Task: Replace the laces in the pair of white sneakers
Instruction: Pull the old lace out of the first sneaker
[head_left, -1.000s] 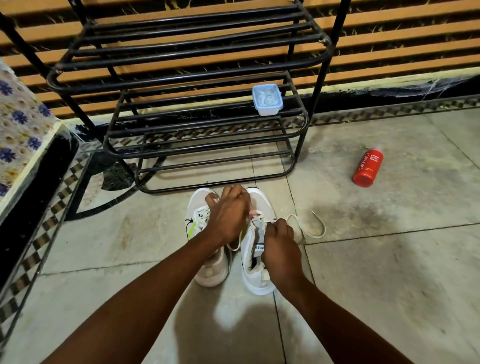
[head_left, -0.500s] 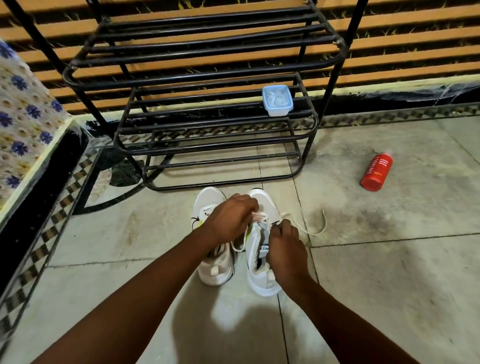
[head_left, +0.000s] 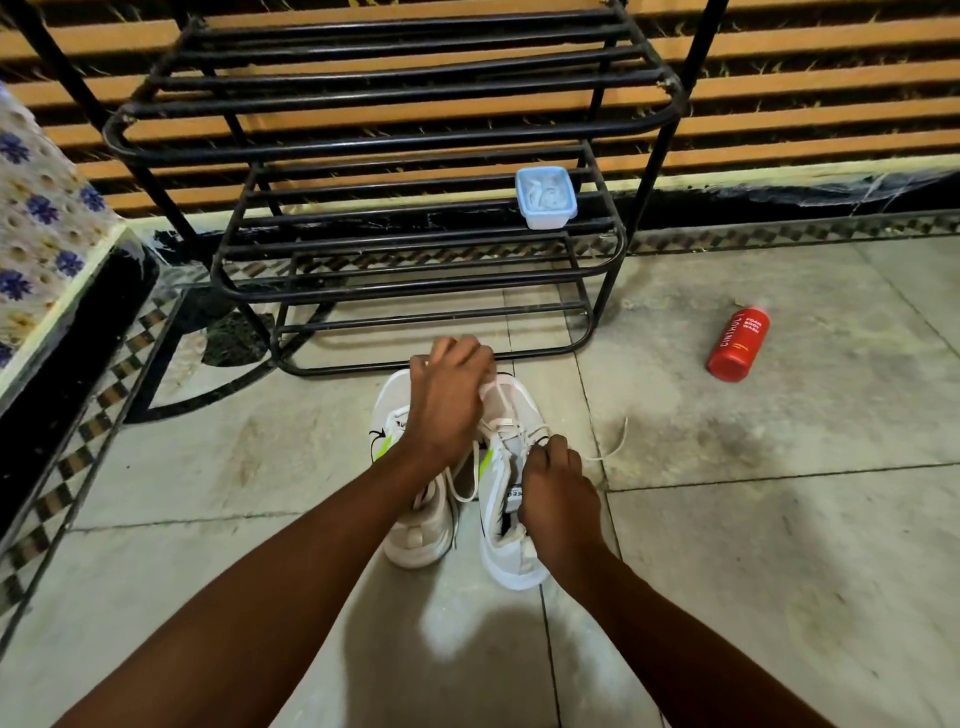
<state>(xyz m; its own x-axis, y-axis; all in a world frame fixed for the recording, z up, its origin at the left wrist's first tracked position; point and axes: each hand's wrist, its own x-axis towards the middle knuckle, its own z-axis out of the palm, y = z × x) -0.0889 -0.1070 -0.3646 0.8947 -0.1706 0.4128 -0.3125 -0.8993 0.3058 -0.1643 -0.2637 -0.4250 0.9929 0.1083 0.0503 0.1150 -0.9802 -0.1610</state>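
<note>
Raised since earlier, left hand (head_left: 449, 400) draws lace (head_left: 519, 434) taut through right sneaker (head_left: 511, 519); right hand (head_left: 558, 493) pinches lace, steadying the eyelets.

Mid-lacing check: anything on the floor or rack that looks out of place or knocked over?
The red bottle lies on its side on the floor tiles, right of the black rack, not standing. One lace end trails loose across the tile beside the right sneaker. No spill shows.
</note>
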